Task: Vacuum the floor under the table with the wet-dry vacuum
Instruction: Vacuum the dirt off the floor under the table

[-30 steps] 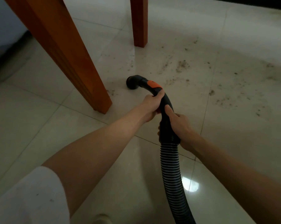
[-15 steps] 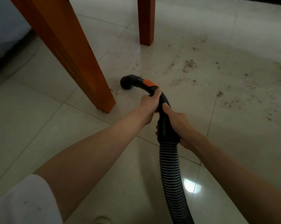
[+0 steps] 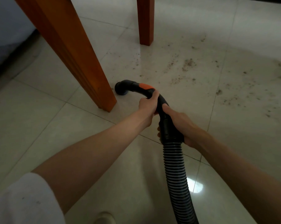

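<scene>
With both hands, left (image 3: 148,104) and right (image 3: 179,122), wrapped round the hose (image 3: 164,110), your nozzle (image 3: 121,88) beside the leg (image 3: 102,94) could knock it and miss the dirt (image 3: 188,63).

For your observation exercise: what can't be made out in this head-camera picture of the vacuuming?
- Vacuum body: the hose leaves the bottom edge.
- Tabletop: both table legs are cut by the top edge.
- Nozzle opening: faces down, hidden by its own elbow.
- Right hand fingers: behind the hose cuff.
</scene>
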